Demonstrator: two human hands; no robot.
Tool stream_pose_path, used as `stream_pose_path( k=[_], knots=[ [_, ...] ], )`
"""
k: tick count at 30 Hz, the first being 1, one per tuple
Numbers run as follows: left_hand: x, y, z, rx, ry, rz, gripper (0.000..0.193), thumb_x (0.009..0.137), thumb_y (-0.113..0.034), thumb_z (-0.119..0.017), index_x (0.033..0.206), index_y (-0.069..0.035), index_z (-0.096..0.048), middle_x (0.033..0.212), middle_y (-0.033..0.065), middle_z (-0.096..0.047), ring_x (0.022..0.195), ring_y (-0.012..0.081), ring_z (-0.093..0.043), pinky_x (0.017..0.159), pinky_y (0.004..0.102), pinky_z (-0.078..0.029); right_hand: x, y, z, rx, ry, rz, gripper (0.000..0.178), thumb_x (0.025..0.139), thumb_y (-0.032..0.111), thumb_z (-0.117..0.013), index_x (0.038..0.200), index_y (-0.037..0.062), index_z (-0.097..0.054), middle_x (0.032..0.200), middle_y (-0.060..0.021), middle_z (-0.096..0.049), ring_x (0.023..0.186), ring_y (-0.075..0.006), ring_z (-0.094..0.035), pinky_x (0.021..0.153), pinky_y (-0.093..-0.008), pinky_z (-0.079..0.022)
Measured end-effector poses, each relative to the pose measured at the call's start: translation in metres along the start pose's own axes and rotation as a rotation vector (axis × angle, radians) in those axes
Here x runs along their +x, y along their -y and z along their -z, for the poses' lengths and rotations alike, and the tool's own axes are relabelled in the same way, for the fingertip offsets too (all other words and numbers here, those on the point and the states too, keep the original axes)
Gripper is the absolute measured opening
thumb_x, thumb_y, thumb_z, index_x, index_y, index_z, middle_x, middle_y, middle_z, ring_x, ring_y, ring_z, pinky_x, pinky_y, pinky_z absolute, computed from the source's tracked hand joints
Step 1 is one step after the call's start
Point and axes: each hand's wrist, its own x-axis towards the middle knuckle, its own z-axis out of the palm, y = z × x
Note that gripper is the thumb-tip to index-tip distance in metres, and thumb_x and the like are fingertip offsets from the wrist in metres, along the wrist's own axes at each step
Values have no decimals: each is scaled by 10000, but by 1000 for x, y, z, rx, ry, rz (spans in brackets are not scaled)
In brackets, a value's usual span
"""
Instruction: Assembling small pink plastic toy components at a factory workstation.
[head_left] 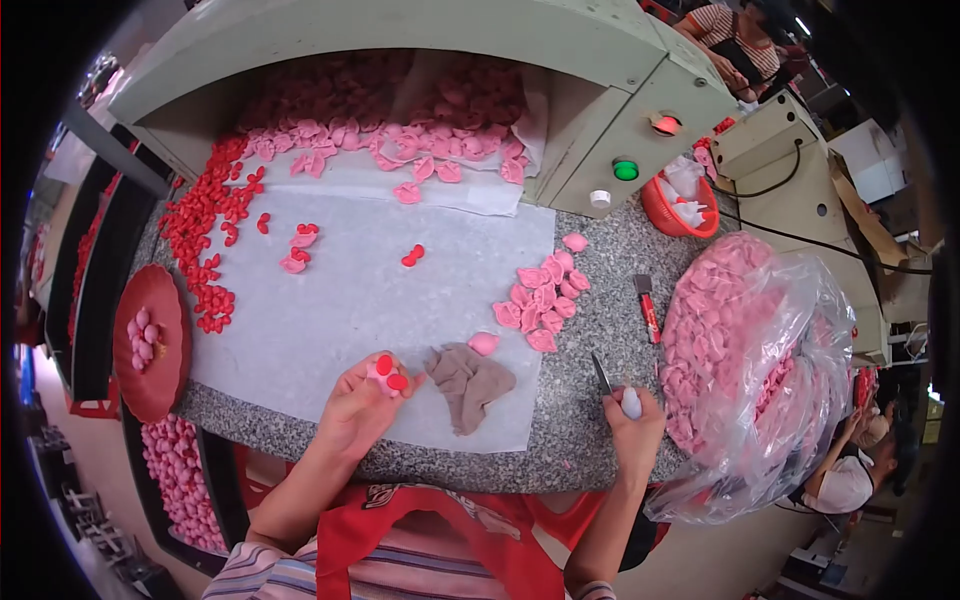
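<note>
My left hand is closed around a small pink plastic piece with two glossy red ovals on it, held above the front of the white sheet. In my right hand, closed over the speckled counter, is a thin dark-tipped tool. A rounded white part shows between those fingers; whether it belongs to the tool I cannot tell. Between my hands lies a crumpled grey-brown cloth, with one pink piece beside it. A loose pile of pink shell-shaped pieces lies beyond, at the sheet's right edge.
Red double-oval parts spread along the sheet's left side. Pink pieces fill the pale machine's opening. A large plastic bag of pink pieces stands right, near a red marker-like item and red basket. A red dish sits left.
</note>
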Motion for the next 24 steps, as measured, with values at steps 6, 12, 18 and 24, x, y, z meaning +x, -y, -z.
stream_pose_path(
  k=[6,12,18,24],
  knots=[
    [13,19,8,-92,-115,33,304,781,-271,-636,979,-74,-517,821,24,-542,848,159,-521,977,395,-307,-56,48,-45,188,380,277,187,688,22,-669,872,1,-641,799,-44,-635,654,-70,-525,572,-215,-424],
    [28,29,-12,-173,-48,92,283,797,-258,-618,977,-69,-509,835,29,-540,858,153,-521,972,398,-317,-52,49,-72,157,437,198,204,697,23,-668,898,0,-638,783,-51,-632,661,-91,-560,586,-223,-444],
    [18,15,-40,-247,275,125,295,819,-201,-592,1047,-22,-536,980,51,-567,951,171,-539,989,402,-334,-52,38,-76,853,613,-145,223,664,-13,-674,877,-10,-609,742,-69,-601,623,-127,-563,545,-249,-442],
    [3,-6,-26,-265,277,250,358,802,-204,-613,1079,3,-521,1009,68,-565,925,163,-547,913,377,-399,-52,38,-69,1175,716,-67,153,677,-58,-662,813,-20,-605,765,-84,-621,651,-123,-578,596,-222,-459]
  ],
)
